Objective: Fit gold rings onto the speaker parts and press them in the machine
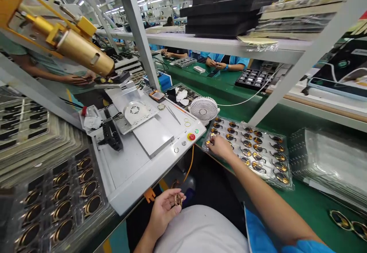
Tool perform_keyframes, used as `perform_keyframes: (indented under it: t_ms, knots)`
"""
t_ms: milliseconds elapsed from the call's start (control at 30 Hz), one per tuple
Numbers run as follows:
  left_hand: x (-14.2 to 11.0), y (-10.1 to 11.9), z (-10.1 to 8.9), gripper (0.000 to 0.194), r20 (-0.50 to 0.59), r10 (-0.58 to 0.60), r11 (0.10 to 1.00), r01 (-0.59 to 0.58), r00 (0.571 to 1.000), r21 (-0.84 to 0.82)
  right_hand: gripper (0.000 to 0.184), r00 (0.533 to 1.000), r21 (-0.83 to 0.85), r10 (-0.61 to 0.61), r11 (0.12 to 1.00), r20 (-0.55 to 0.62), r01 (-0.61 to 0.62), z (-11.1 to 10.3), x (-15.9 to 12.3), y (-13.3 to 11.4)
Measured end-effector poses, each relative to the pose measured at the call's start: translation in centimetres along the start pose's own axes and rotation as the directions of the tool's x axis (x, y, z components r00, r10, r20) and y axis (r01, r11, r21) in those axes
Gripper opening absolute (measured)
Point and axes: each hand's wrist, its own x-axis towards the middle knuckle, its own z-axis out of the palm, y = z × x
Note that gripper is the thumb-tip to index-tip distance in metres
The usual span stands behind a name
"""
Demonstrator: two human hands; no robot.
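Close to my lap, my left hand (166, 207) is closed around a small round gold-rimmed watch part (178, 200), held at a tilt. My right hand (220, 146) reaches over the left edge of a clear plastic tray (266, 174). Its fingers pinch at a round dark watch display (210, 143) in the near left corner; the fingertips partly cover it, and I cannot tell whether it is lifted. Rows of similar round displays (257, 156) with short black flex tails lie in this tray, some reflecting yellow.
A white machine (155, 136) with a red button (191, 137) stands ahead. A fan (203, 109) sits behind the tray. Gold-rimmed round parts (61, 209) fill a tray at left. Stacked clear trays (329, 161) lie right. Co-workers' hands (216, 65) are across the bench.
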Motion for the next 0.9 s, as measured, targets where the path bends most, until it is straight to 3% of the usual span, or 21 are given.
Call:
perform_keyframes:
  t_ms: [133,200,233,267,300,367,400,433,500,567,700,733,767,900]
  knots:
    - [-0.5,1.5,1.2,0.057,-0.036,-0.007,0.993,0.002,0.999,-0.118,0.007,0.998,0.079,-0.044,0.996,-0.048,0.048,-0.9,-1.4,-0.6]
    - [0.0,3.3,2.4,0.060,-0.017,0.021,0.985,-0.023,1.000,-0.173,0.004,0.986,0.136,-0.150,0.978,-0.077,0.159,-1.4,-3.5,-2.1]
    - [0.3,4.3,3.0,0.064,0.007,0.037,0.979,-0.035,0.999,-0.201,0.005,0.961,0.180,-0.252,0.946,-0.118,0.270,-1.6,-4.8,-3.0]
    - [0.6,5.4,3.7,0.068,0.038,0.051,0.972,-0.041,0.998,-0.230,0.008,0.906,0.224,-0.381,0.881,-0.185,0.416,-1.8,-6.2,-4.0]
    - [0.9,6.3,4.2,0.072,0.072,0.068,0.965,-0.047,0.995,-0.258,0.011,0.815,0.249,-0.511,0.781,-0.273,0.573,-1.9,-7.6,-4.9]
    - [1.4,7.9,5.2,0.080,0.137,0.100,0.948,-0.052,0.985,-0.315,0.018,0.557,0.205,-0.702,0.526,-0.443,0.825,-2.0,-10.1,-6.5]
    - [1.4,8.3,5.5,0.083,0.169,0.113,0.940,-0.051,0.979,-0.338,0.022,0.443,0.152,-0.749,0.428,-0.492,0.891,-2.0,-11.0,-7.0]
    - [1.4,8.6,5.6,0.085,0.200,0.123,0.935,-0.047,0.972,-0.352,0.025,0.372,0.101,-0.775,0.376,-0.511,0.921,-1.9,-11.6,-7.4]
    - [1.2,8.8,5.7,0.087,0.239,0.141,0.933,-0.049,0.961,-0.356,0.027,0.311,0.040,-0.795,0.341,-0.521,0.939,-1.7,-12.3,-7.9]
    - [0.7,8.6,5.3,0.088,0.234,0.163,0.938,-0.077,0.959,-0.337,0.026,0.343,0.084,-0.789,0.351,-0.510,0.932,-1.6,-12.3,-8.1]
    - [0.1,8.4,3.9,0.088,0.228,0.146,0.971,-0.096,0.963,-0.218,0.035,0.586,0.440,-0.724,0.421,-0.364,0.793,-2.0,-11.7,-8.4]
    - [0.0,8.4,3.6,0.088,0.241,0.133,0.980,-0.091,0.961,-0.178,0.039,0.623,0.521,-0.722,0.423,-0.301,0.741,-2.1,-11.5,-8.6]
    - [-0.1,8.4,3.3,0.087,0.257,0.123,0.985,-0.087,0.959,-0.148,0.040,0.635,0.582,-0.734,0.415,-0.240,0.699,-2.1,-11.3,-8.7]
    - [-0.4,8.4,2.5,0.088,0.268,0.136,0.975,-0.081,0.954,-0.206,0.033,0.600,0.738,-0.794,0.351,-0.092,0.577,-1.3,-10.7,-9.2]
